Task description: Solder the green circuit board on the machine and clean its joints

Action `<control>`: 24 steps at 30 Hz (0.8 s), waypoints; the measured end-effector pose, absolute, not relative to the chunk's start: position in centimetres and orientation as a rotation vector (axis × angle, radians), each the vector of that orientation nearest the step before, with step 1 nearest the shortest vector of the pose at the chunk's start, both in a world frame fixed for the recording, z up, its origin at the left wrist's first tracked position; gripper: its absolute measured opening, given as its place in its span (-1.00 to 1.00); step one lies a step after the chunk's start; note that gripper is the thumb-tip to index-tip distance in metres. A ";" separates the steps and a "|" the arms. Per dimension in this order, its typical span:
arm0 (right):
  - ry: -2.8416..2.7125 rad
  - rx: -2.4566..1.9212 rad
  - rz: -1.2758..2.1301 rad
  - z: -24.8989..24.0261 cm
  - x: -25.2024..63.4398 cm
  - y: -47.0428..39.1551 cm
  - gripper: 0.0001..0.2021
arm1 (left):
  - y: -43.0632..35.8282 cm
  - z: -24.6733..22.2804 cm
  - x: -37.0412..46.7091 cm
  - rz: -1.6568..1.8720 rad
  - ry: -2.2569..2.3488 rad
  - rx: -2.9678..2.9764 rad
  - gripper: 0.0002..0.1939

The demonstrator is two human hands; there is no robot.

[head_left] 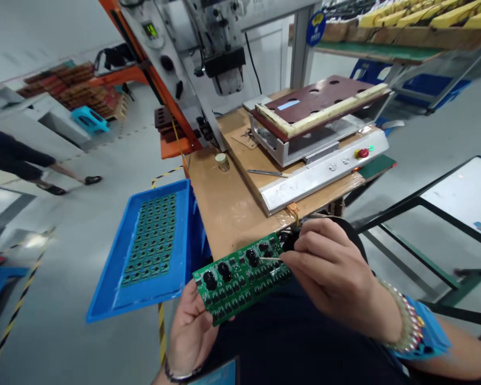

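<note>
My left hand (192, 326) grips the left end of a green circuit board (240, 289), thumb on its near edge. Several glossy black blobs run along the board's far side, with rows of small dark components nearer me. In my right hand (332, 272) a thin pale stick (269, 259) is pinched between thumb and fingers. Its tip reaches one of the black blobs near the middle of the board; whether it touches cannot be told. The fingers of my right hand cover part of the board's right end.
To the left is a blue tray (108, 289) holding a sheet of green boards (152, 235). The workbench (228, 214) carries a small round container (222, 162), tweezers (268, 173) and a brown fixture plate (320, 101). A machine head (224, 64) hangs above. A person's legs (20, 155) show far left.
</note>
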State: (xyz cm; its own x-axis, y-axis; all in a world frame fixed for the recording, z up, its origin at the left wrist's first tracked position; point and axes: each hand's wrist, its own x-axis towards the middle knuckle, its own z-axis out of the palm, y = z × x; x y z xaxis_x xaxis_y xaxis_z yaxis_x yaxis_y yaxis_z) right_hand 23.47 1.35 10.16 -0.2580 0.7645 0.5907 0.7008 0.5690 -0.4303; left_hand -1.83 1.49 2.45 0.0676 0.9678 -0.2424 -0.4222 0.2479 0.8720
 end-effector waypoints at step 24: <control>-2.033 -1.177 0.090 10.1 23.4 1.4 -0.87 | 1.5 2.6 -1.6 1.220 1.040 0.685 -0.48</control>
State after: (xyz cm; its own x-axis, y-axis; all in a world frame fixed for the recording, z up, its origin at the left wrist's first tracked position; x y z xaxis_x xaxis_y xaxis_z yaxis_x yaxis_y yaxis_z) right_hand 23.40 1.35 10.10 -0.2765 0.7649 0.5818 0.7106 0.5703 -0.4120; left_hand -1.64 1.50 2.61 0.0094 0.9640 -0.2658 -0.4147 0.2456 0.8762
